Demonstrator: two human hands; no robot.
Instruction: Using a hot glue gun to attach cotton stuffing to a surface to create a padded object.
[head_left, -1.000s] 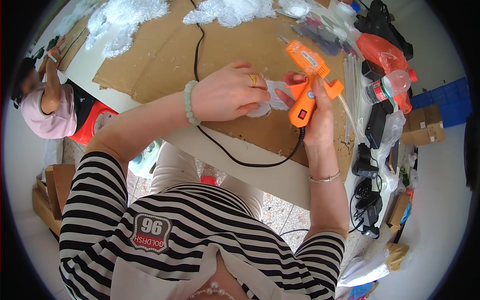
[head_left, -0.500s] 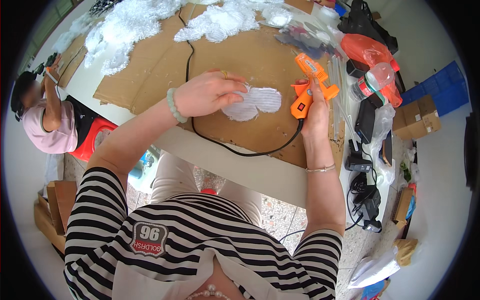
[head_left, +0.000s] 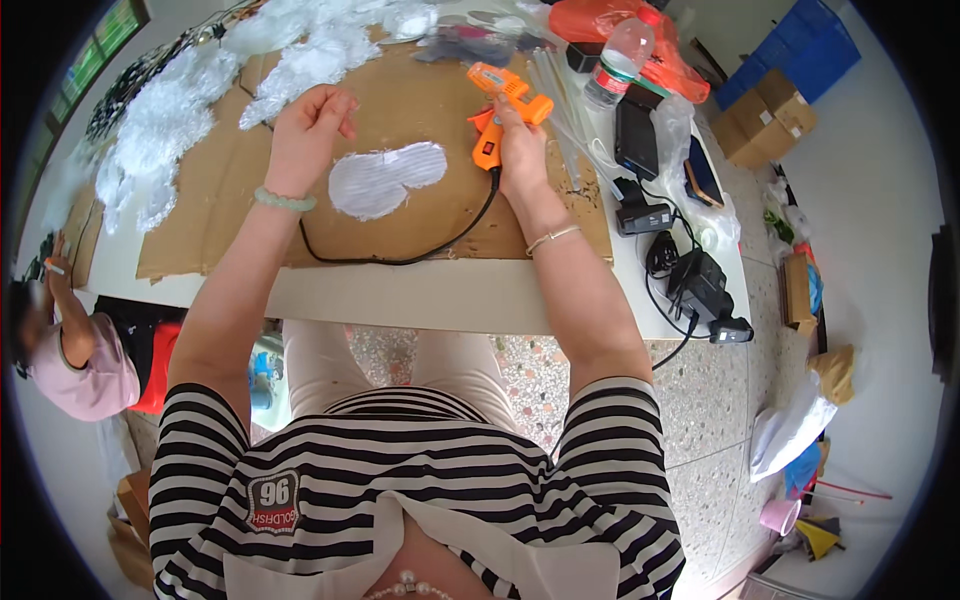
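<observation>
My right hand (head_left: 523, 155) grips an orange hot glue gun (head_left: 488, 148), held above the right part of the brown cardboard (head_left: 250, 225). A black cord runs from the gun's handle and loops across the cardboard. Left of the gun lies a flat white ribbed cloth piece (head_left: 385, 182) with two rounded lobes and frayed edges; the gun does not touch it. My left hand (head_left: 308, 138) is raised beyond the cloth's left end, apart from it. Its fingers are curled in against the thumb, and whatever they may pinch is too small to tell.
Fluffy white netting (head_left: 175, 115) is heaped at the far left. Clear glue sticks (head_left: 560, 120) lie right of the gun. Along the table's right side are a plastic bottle (head_left: 622, 62), a black box (head_left: 636, 133) and black adapters (head_left: 700, 285). Another person (head_left: 88, 360) sits at the left.
My left hand has come off the white cloth and moved away to the left, fingers curling in. My right hand still holds the glue gun. The whole view has shifted.
</observation>
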